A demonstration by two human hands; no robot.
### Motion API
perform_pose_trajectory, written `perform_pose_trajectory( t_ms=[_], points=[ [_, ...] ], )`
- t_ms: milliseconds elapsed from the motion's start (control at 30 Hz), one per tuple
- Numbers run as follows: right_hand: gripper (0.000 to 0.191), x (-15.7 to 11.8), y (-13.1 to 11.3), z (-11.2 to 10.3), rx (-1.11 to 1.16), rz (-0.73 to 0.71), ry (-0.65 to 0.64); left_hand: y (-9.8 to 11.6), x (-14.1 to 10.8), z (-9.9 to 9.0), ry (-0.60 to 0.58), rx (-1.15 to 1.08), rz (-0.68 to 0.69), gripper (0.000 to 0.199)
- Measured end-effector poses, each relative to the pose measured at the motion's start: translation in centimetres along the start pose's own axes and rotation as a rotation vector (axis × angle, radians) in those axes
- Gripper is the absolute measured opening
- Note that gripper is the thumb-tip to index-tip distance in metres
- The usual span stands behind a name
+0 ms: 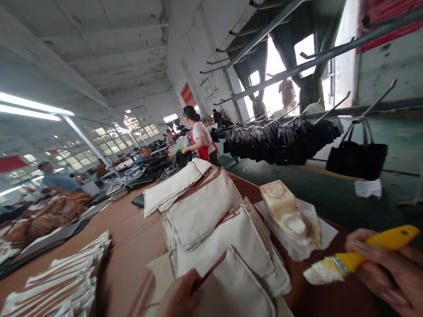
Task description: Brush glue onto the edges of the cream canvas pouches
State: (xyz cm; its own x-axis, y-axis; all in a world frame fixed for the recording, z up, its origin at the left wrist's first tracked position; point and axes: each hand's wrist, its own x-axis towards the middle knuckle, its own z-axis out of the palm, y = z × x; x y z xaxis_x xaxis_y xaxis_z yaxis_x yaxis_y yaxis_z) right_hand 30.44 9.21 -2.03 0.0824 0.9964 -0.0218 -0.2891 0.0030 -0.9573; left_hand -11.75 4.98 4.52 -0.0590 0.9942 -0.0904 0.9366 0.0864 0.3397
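Note:
My right hand [389, 270] is closed round the yellow handle of a brush [357, 255], whose bristles are coated in a whitish paste. At the bottom centre my left hand [182, 300] pinches the brown edge of a cream fabric piece [237, 292]. Stacks of cream pieces [208, 202] with brown edges lie beyond it, overlapping one another. Between the stacks and the brush, a stained, paste-covered container [283, 205] rests on a whitish sheet [328, 233].
More cream and brown strips [63, 278] lie in a row on the brown table [132, 235] at left. Black bags [358, 158] hang from a metal rack at right. A person in a red apron [202, 138] stands beyond the table; others are farther off.

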Motion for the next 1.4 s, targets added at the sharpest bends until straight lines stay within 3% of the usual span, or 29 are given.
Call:
perform_pose_trajectory(
  t_ms=[67,167,267,433,600,767,933,1067,1200,1400],
  points=[
    [0.021,-0.3,0.0,0.8,0.136,0.112,-0.077,-0.4,-0.5,3.3,-0.033,-0.031,-0.017,0.006],
    [0.020,-0.8,-0.3,2.5,0.191,0.155,-0.055,0.7,0.3,5.5,0.015,-0.186,-0.018,0.018],
    [0.023,-1.0,-0.7,4.3,0.183,0.149,-0.076,2.2,2.4,6.1,0.075,-0.303,-0.046,0.031],
    [0.026,0.1,-0.7,7.4,0.198,0.072,-0.194,2.8,4.5,7.4,0.050,-0.412,-0.090,0.044],
    [0.030,1.5,-0.3,10.8,0.185,0.003,-0.237,3.3,2.6,7.9,0.062,-0.507,-0.094,0.048],
    [0.030,1.4,0.2,13.2,0.061,-0.050,-0.394,5.8,0.3,7.0,0.105,-0.567,-0.064,0.033],
    [0.027,2.0,0.6,13.8,-0.129,-0.167,-0.395,7.5,-0.6,6.5,0.105,-0.569,-0.008,0.028],
    [0.030,2.4,-0.2,13.1,-0.107,-0.199,-0.342,7.4,-0.6,7.0,0.121,-0.578,0.012,0.027],
    [0.031,1.5,-0.6,12.5,-0.155,-0.208,-0.410,7.3,-0.7,8.0,0.149,-0.602,-0.008,0.023],
    [0.029,2.2,-0.5,11.9,-0.174,-0.260,-0.304,7.6,-1.9,8.9,0.284,-0.557,0.191,0.019]
  ],
)
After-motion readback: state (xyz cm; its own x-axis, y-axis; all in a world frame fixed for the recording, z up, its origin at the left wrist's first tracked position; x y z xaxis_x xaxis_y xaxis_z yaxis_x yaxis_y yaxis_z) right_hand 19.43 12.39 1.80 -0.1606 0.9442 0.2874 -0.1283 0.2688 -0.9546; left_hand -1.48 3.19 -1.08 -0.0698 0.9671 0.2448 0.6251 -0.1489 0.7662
